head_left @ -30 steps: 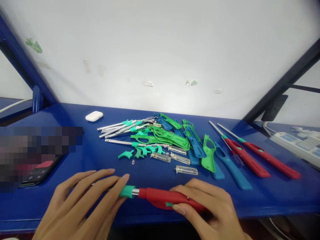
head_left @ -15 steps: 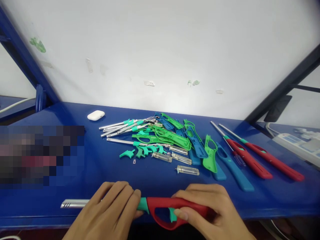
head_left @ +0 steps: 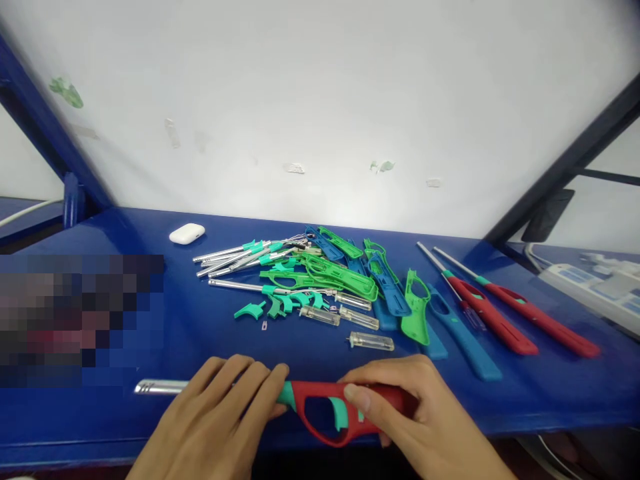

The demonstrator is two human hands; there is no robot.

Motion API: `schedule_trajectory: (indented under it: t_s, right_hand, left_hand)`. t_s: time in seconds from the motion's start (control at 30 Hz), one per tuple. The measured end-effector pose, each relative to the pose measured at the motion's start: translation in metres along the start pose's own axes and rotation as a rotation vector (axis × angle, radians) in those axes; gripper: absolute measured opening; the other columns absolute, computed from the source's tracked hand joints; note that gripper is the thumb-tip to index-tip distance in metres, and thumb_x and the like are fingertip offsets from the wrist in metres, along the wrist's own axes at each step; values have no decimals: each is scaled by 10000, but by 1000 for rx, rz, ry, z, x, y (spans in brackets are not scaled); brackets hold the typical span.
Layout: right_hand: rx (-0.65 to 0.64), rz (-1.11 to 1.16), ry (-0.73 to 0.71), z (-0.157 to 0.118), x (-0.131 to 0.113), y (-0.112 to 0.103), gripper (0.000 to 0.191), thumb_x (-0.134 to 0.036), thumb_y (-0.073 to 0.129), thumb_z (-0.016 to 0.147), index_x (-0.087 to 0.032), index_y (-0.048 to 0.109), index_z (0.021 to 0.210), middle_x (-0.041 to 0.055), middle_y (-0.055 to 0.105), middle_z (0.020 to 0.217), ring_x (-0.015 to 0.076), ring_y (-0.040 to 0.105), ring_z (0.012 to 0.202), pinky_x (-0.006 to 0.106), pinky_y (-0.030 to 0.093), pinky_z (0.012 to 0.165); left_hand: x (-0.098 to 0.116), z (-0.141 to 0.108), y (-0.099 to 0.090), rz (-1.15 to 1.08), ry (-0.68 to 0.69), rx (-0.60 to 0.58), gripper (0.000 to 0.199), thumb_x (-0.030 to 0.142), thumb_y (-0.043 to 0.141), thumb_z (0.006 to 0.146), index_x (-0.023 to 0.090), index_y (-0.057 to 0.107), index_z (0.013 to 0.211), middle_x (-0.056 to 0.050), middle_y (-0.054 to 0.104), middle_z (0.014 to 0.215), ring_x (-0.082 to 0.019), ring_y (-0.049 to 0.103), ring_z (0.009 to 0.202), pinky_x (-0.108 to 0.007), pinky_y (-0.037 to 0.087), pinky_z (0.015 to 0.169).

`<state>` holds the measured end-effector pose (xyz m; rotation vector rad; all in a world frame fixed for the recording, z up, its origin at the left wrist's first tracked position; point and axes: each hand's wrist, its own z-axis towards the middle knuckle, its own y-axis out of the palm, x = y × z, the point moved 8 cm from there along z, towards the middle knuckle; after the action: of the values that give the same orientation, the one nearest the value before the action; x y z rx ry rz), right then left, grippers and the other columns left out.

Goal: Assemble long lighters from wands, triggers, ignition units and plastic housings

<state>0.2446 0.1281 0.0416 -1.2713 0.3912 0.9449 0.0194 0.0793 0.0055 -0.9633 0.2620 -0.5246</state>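
A red lighter with a silver tube and teal collar and trigger lies level between my hands at the table's front edge. My left hand is wrapped over the tube near the teal collar, and the tube's slotted tip sticks out to its left. Around the red handle, my right hand is closed, its thumb on the handle just right of the teal trigger. The handle's far end is hidden by the palm.
Behind the hands are silver tubes, teal triggers, clear tanks, green shells and blue shells. Two red lighters lie right, a white case back left, a power strip far right.
My right thumb has moved off the trigger and onto the red handle. The lighter sits slightly higher in view, its tip shifted right. Both hands keep their hold.
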Motion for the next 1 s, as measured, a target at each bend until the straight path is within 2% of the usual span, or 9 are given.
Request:
schedule_trajectory:
  t_s: [0.1, 0.2, 0.27, 0.53, 0.63, 0.7, 0.8, 0.87, 1.0]
  right_hand:
    - [-165, 234, 169, 2, 12, 6, 402, -592, 587, 1018, -306, 775, 1228, 32, 779, 942, 142, 740, 636, 220, 601, 567]
    - [-326, 433, 340, -2, 22, 13, 504, -627, 560, 1025, -272, 673, 1364, -24, 658, 717, 110, 610, 491, 198, 463, 447]
    - [-345, 475, 400, -4, 28, 15, 545, -646, 579, 1008, -252, 649, 1379, -49, 584, 634, 113, 545, 485, 201, 413, 441]
    - [-293, 539, 352, 5, 26, 21, 446, -614, 515, 1057, -233, 700, 1196, -66, 547, 635, 52, 435, 429, 159, 298, 407]
    - [-285, 505, 287, 5, 20, 20, 481, -620, 453, 1077, -228, 722, 1148, -44, 602, 673, 46, 456, 421, 162, 353, 426]
    - [-277, 444, 211, 2, 16, 18, 488, -641, 484, 1055, -253, 726, 1225, -7, 688, 760, 77, 568, 486, 184, 464, 485]
    - [-205, 237, 114, -3, 18, 12, 449, -614, 665, 967, -342, 727, 1318, 54, 781, 1089, 194, 770, 854, 241, 616, 649]
    - [-167, 112, 85, -7, 22, 10, 411, -566, 716, 947, -388, 740, 1317, 44, 778, 1213, 249, 767, 1073, 252, 649, 712]
    - [-218, 1, 79, -12, 26, 12, 395, -564, 709, 954, -438, 738, 1327, -10, 784, 1266, 260, 726, 1210, 259, 656, 844]
  left_hand:
    - [-9, 4, -2, 106, 40, -79, 763, -8, 373, 880, 308, 449, 1570, -5, 736, 1255, -270, 631, 1157, -494, 303, 1131]
    - [-19, 7, -9, 130, 52, -89, 772, -4, 385, 870, 332, 458, 1561, 10, 734, 1210, -225, 660, 1059, -433, 346, 1066]
    - [-24, 8, -11, 118, 34, -75, 719, 15, 399, 885, 340, 507, 1517, 15, 728, 1205, -210, 669, 1045, -405, 374, 1036]
    - [3, 10, -10, 118, 132, 15, 531, 253, 467, 1063, 253, 441, 1594, -23, 699, 1358, -221, 660, 1156, -413, 345, 1128]
    - [1, 7, -3, 128, 119, -23, 557, 177, 447, 1054, 298, 432, 1597, -14, 718, 1306, -217, 681, 1115, -424, 400, 1067]
    - [-6, 3, 0, 99, 69, -48, 604, 104, 409, 1026, 320, 441, 1589, -12, 722, 1286, -211, 687, 1092, -419, 434, 1026]
    - [-16, 1, 1, 43, 9, -34, 591, 105, 413, 1010, 327, 490, 1552, -13, 717, 1286, -207, 687, 1083, -408, 450, 1014]
    - [-18, 0, 0, 19, -3, -14, 553, 136, 429, 1019, 330, 517, 1529, -11, 716, 1293, -209, 685, 1098, -403, 447, 1021]
    - [-21, 0, 1, -5, -25, -14, 486, 188, 418, 1053, 352, 539, 1495, 8, 728, 1276, -204, 692, 1087, -401, 429, 1039]
